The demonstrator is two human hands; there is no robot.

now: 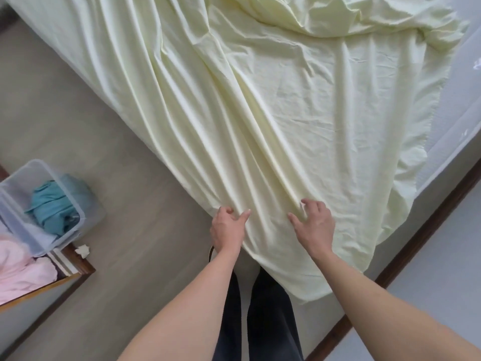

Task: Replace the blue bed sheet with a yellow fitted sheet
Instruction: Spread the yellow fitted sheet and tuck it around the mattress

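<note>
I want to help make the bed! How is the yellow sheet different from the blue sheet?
The yellow sheet is spread over the bed, while the blue sheet is bunched up in a clear bin on the floor. Both hands, left and right, touch the yellow sheet; nobody touches the blue one. Both are wrinkled cloth.

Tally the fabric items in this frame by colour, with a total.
Yellow: 1, the sheet on the bed
Blue: 1, the bundle in the bin
Pink: 1, the cloth at lower left
Total: 3
</note>
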